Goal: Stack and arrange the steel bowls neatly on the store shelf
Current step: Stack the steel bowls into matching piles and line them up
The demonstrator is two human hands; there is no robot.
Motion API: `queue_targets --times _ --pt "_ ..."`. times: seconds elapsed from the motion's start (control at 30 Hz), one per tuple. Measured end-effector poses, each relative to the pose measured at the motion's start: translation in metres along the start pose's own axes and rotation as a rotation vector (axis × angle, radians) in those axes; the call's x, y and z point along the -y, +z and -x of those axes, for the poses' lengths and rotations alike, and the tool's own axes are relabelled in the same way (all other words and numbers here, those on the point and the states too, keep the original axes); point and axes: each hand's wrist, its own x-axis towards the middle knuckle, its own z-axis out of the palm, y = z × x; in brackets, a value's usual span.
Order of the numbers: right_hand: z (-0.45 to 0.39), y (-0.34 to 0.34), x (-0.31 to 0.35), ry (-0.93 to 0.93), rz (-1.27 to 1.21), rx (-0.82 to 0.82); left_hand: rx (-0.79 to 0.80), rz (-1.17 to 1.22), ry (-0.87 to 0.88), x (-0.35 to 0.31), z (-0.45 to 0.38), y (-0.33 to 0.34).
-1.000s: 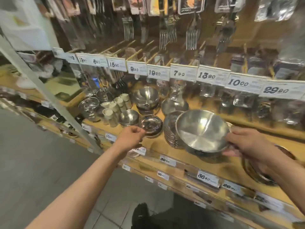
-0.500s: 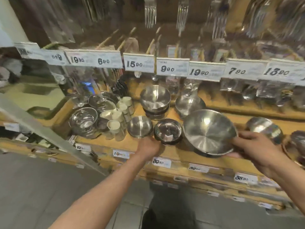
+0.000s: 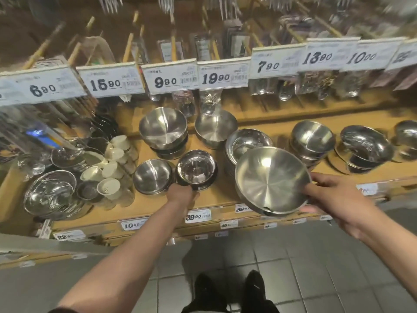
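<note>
My right hand [image 3: 334, 195] grips the rim of a wide steel bowl [image 3: 270, 179], held tilted above the front edge of the wooden shelf [image 3: 216, 197]. My left hand [image 3: 180, 193] holds the near rim of a small shiny steel bowl [image 3: 196, 169] standing on the shelf. Beside it on the left sits another small steel bowl [image 3: 152, 176]. Behind stand a stack of deeper bowls [image 3: 163, 129], a single bowl [image 3: 215, 127] and a bowl stack [image 3: 248, 143] partly hidden by the wide bowl. More bowl stacks [image 3: 312, 138] [image 3: 365, 147] line the shelf to the right.
White cups [image 3: 112, 163] and glass bowls [image 3: 49, 193] crowd the shelf's left end. Price tags [image 3: 171, 79] hang on a rail above the bowls, with packaged cutlery behind. Lower shelf edges with labels [image 3: 198, 216] jut toward me over a grey tiled floor [image 3: 316, 267].
The view has swung and come closer to the shelf. My left hand has reached forward onto the small shiny bowl's rim. The wide bowl stays in my right hand, tilted toward me.
</note>
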Motion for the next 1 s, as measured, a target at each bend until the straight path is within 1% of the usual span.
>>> queue_targets --times 0.13,0.27,0.5,0.63,0.77,0.9,1.0 --pt "0.002 0.000 -0.004 0.010 0.028 -0.012 -0.005 -0.005 0.005 -0.004 -0.002 -0.001" --pt "0.006 -0.005 -0.004 0.044 0.028 0.007 0.047 0.030 -0.017 -0.009 0.007 -0.004" --pt "0.010 0.002 -0.009 0.050 0.039 0.053 0.082 0.022 0.053 -0.021 0.042 -0.039" --pt "0.008 0.029 -0.019 0.044 0.067 0.101 0.051 0.013 0.086 -0.032 0.059 -0.071" --pt "-0.001 0.069 -0.034 0.039 0.093 0.152 0.031 0.115 0.126 -0.047 0.075 -0.107" --pt "-0.018 0.108 -0.050 0.055 0.082 0.153 -0.041 0.152 0.163 -0.058 0.081 -0.144" --pt "-0.034 0.139 -0.064 0.074 0.061 0.149 -0.049 0.180 0.157 -0.062 0.081 -0.167"
